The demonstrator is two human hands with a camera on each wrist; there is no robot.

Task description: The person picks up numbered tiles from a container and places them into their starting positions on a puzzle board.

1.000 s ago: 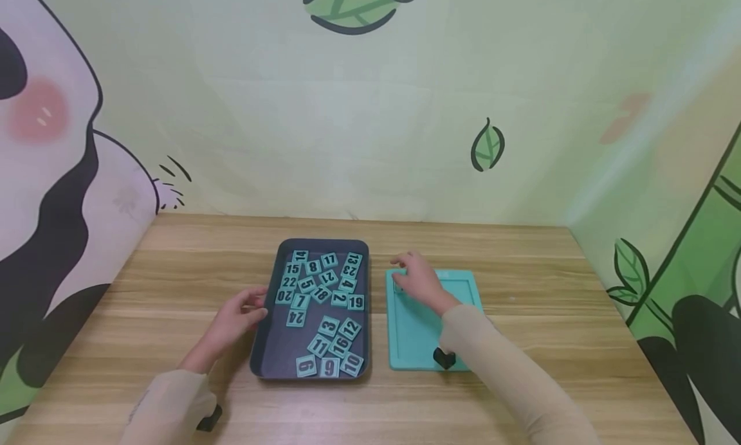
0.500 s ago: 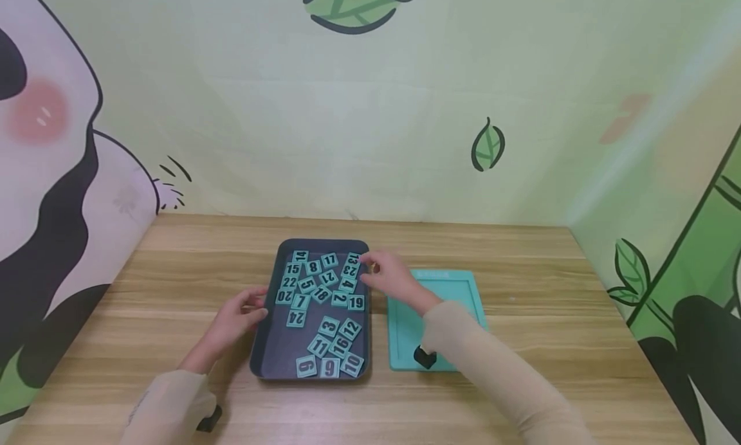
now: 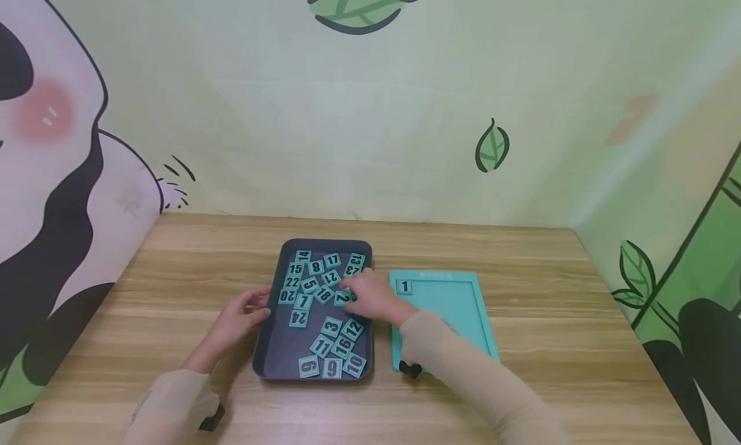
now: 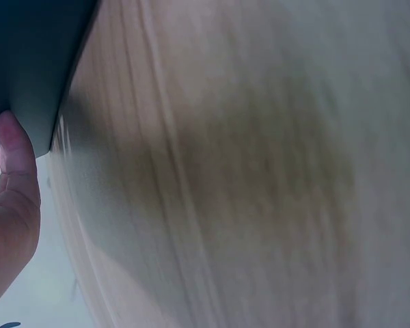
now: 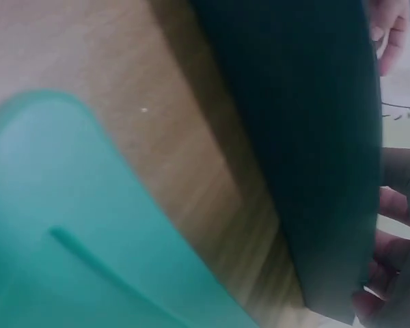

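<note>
A dark tray (image 3: 274, 348) lies on the wooden table, scattered with small teal number tiles. Against its left side rests my left hand (image 3: 231, 319), thumb touching the outer wall, as the left wrist view shows with the thumb (image 4: 17, 150). My right hand (image 3: 376, 296) reaches over the tray's right edge. Its thumb and index finger are spread around the tile marked 2 (image 3: 342, 298), and the hand hides tiles behind it. A teal frame board (image 3: 451, 310) lies right of the tray, with the tile marked 1 (image 3: 404, 287) in its upper left corner.
Tiles 3 (image 3: 331, 326), 11 (image 3: 321, 346) and 9 (image 3: 332, 368) lie in the tray's lower half, among others. A narrow strip of table (image 5: 191, 184) separates tray and board. Behind the table (image 3: 544, 290) stands a wall (image 3: 405, 162) with painted leaves.
My right hand has moved left from the board's upper left corner to over the tray, near tile 2. Tile 1 is now uncovered on the board. My left hand stays at the tray.
</note>
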